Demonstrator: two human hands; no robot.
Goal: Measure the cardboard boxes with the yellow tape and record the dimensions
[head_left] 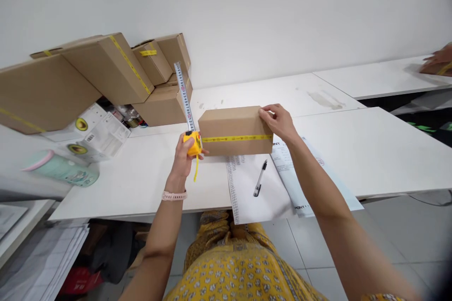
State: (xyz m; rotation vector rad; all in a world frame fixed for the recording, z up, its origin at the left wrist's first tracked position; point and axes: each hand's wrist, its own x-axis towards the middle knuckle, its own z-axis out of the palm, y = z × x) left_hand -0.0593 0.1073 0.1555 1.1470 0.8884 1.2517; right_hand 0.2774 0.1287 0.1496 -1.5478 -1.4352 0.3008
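Note:
A small brown cardboard box [233, 124] sealed with yellow tape sits on the white table [370, 150]. My left hand [185, 157] is closed round a yellow tape measure [193, 142] held against the box's left end. Its white blade [183, 94] sticks out away from me, past the box. My right hand [278, 120] grips the box's top right corner, fingers curled over the edge. A pink band is on my left wrist.
Printed sheets [254, 188] and a black pen [260, 178] lie in front of the box. Stacked taped cartons [113, 63], white product boxes [95, 134] and a mint green bottle [61, 169] crowd the left. Another person's hand [438, 59] rests on a carton far right.

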